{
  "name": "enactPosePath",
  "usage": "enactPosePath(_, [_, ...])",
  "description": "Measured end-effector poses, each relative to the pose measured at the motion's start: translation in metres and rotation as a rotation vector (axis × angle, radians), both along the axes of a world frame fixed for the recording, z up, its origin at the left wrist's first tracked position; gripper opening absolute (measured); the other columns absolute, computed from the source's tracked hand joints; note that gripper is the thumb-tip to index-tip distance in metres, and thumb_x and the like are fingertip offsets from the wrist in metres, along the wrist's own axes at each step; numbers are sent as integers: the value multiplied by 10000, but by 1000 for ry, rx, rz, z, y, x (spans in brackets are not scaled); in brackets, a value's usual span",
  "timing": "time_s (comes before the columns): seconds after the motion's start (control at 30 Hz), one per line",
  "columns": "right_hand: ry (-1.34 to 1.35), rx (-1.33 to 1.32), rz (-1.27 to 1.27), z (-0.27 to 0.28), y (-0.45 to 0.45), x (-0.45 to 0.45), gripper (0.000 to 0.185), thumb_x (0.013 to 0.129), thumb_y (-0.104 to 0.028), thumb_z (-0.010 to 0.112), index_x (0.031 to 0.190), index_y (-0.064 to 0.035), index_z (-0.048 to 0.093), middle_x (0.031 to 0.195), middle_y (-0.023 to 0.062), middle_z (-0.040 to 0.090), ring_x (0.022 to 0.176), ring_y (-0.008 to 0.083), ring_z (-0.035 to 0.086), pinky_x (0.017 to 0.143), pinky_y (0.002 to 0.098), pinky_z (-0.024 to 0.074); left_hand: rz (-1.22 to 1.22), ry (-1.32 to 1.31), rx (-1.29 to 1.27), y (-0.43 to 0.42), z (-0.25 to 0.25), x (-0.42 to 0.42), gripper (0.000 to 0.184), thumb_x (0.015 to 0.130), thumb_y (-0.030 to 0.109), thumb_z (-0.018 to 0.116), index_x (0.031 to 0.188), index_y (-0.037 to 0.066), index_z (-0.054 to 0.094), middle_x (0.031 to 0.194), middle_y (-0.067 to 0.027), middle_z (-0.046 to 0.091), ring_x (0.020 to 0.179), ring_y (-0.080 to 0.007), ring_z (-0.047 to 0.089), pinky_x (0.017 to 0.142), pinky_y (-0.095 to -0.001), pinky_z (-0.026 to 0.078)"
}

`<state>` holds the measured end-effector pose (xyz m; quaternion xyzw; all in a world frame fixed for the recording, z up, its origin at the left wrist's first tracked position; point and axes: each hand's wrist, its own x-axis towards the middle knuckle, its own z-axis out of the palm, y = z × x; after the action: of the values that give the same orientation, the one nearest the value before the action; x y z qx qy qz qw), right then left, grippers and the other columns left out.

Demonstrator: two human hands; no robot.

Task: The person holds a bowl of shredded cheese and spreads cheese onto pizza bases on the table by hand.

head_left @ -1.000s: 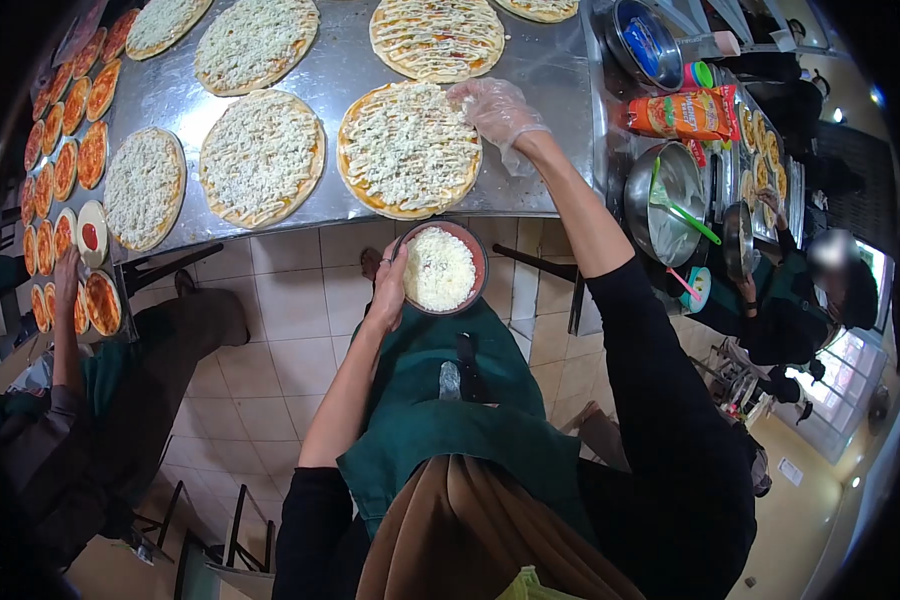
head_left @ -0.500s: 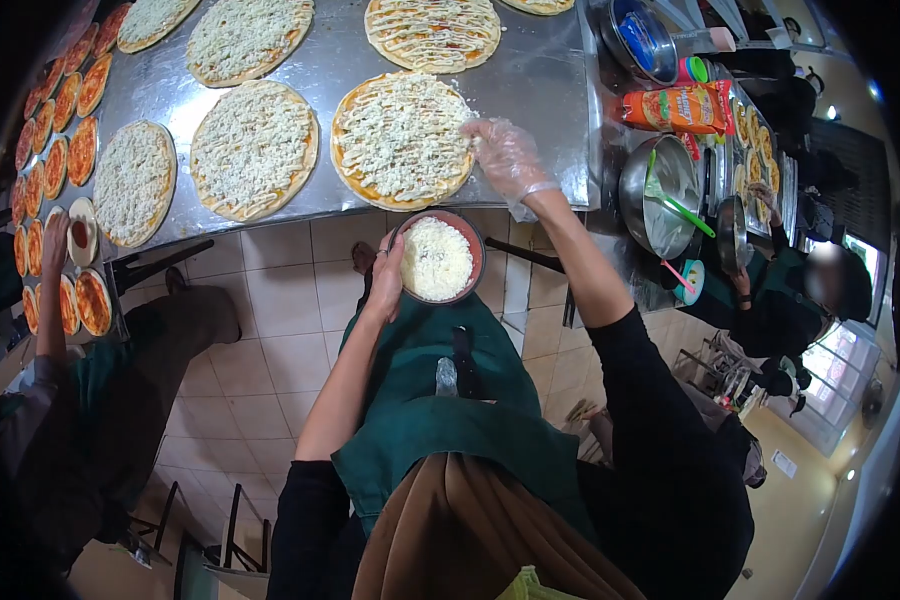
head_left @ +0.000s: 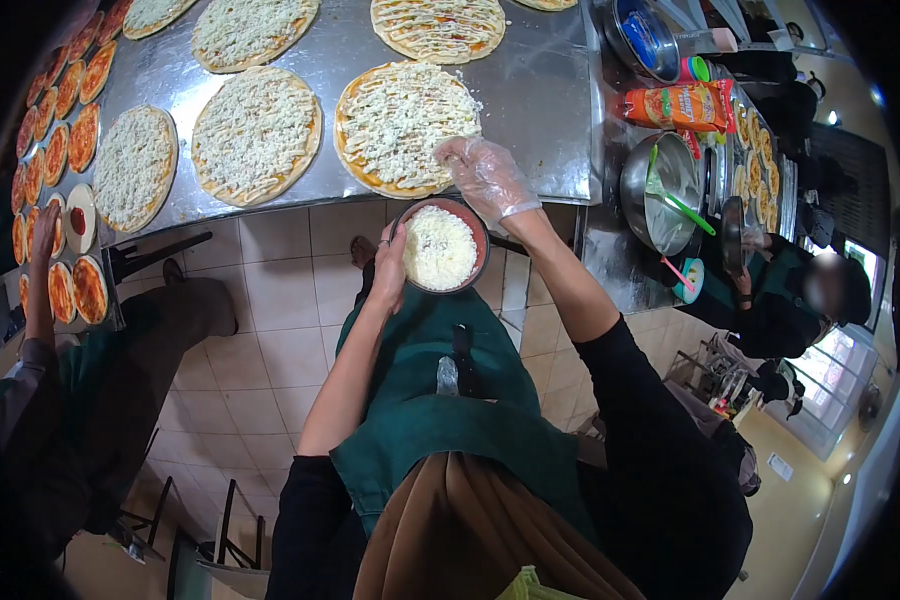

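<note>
My left hand (head_left: pixel 391 262) is wrapped round the left side of a reddish bowl (head_left: pixel 484 262) of grated white cheese (head_left: pixel 438 248), held below the table edge. In a clear plastic glove, my right hand (head_left: pixel 485 178) is over the lower right edge of a pizza (head_left: pixel 400 125) topped with cheese and sauce lines. Its fingers are bent together; anything between them is too small to make out. A cheese-covered pizza (head_left: pixel 256 135) lies to the left, and another (head_left: pixel 135 168) beyond it. Above is a pizza with sauce stripes (head_left: pixel 438 28).
The metal table (head_left: pixel 542 130) spans the top. At the left, a co-worker's hand (head_left: pixel 44 230) is by small red-sauced pizzas (head_left: pixel 56 148) and a sauce bowl (head_left: pixel 78 222). To the right are a steel bowl (head_left: pixel 642 215), an orange packet (head_left: pixel 675 106) and another person (head_left: pixel 780 300).
My right hand has moved down and left from the right edge of the pizza to its lower right edge. My left hand still holds the bowl. The co-worker's hand at the left has shifted slightly.
</note>
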<state>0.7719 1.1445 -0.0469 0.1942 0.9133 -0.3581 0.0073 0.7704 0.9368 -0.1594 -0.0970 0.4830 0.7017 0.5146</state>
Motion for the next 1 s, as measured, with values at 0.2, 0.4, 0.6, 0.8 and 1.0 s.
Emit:
enactPosePath(0.2, [43, 108, 110, 2, 2, -33, 212, 913, -115, 523, 1048, -65, 679, 981, 176, 675, 927, 352, 647, 817, 413, 512, 47, -51, -28, -2, 11, -2, 574, 1019, 405, 461, 1431, 18, 360, 1335, -116, 514, 1233, -180, 477, 1068, -317, 347])
enactPosePath(0.4, [67, 154, 173, -10, 1, -45, 206, 899, -118, 527, 1025, -54, 678, 933, 199, 658, 894, 355, 649, 812, 424, 515, 56, -50, -8, -9, 17, -3, 553, 1023, 390, 455, 1425, 19, 372, 1330, -106, 519, 1225, -178, 482, 1066, -314, 350])
enactPosePath(0.6, [-61, 64, 118, 8, -2, -57, 189, 915, -153, 544, 1012, -78, 688, 895, 187, 657, 841, 334, 643, 785, 405, 506, 49, 17, -62, -20, 28, -3, 542, 1025, 386, 452, 1421, 23, 382, 1330, -100, 519, 1221, -171, 484, 1060, -312, 358])
enactPosePath(0.8, [80, 42, 221, 4, -4, -55, 173, 867, -93, 572, 986, -95, 698, 898, 168, 683, 855, 316, 663, 793, 390, 522, 38, 2, -68, -32, 34, -1, 577, 1003, 431, 473, 1410, 36, 363, 1359, -116, 492, 1257, -196, 479, 1059, -330, 385])
enactPosePath(1.0, [-57, 24, 98, 8, 46, -73, 184, 901, -128, 586, 1045, -75, 687, 872, 116, 707, 786, 204, 656, 734, 333, 516, 47, 9, -70, -48, 43, 1, 548, 1013, 411, 464, 1403, 35, 388, 1357, -114, 501, 1251, -196, 490, 1052, -330, 398])
